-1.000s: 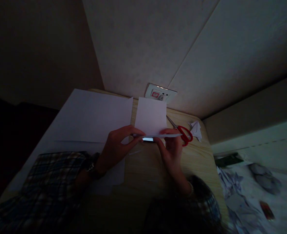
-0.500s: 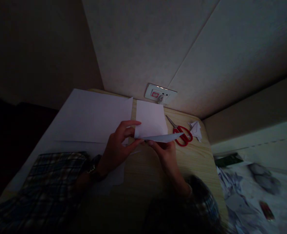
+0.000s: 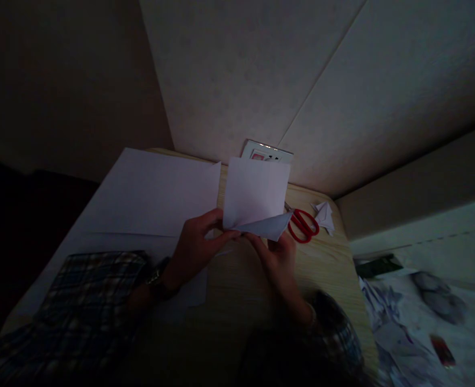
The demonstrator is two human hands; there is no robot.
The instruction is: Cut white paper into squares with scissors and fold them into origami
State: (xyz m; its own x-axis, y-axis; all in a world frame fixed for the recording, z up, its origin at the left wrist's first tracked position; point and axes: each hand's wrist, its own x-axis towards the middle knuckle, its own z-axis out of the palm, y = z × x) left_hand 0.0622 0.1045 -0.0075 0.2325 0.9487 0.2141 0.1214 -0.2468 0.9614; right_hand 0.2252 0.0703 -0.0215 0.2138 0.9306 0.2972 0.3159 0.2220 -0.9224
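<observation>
A white sheet of paper (image 3: pixel 257 191) is held up between my two hands, its near edge folded over into a slanted flap. My left hand (image 3: pixel 201 239) pinches the lower left corner, thumb along the near edge and fingers behind. My right hand (image 3: pixel 275 258) grips the near edge with its thumb, close beside the left thumb; its other fingers are partly hidden under the flap. Just right of the paper lie red-handled scissors (image 3: pixel 303 226), their blades mostly covered by the sheet.
Large white sheets (image 3: pixel 160 188) lie on the left of the wooden table (image 3: pixel 326 279). A folded paper piece (image 3: pixel 324 216) sits near the right corner. Behind, a wall socket (image 3: pixel 267 150) is partly covered by the held sheet. Papers (image 3: pixel 390 322) lie on a lower surface at right.
The held sheet has tilted up and shifted slightly right, now covering part of the socket and the scissor blades. Its folded flap shows more broadly. Both hands keep their grip.
</observation>
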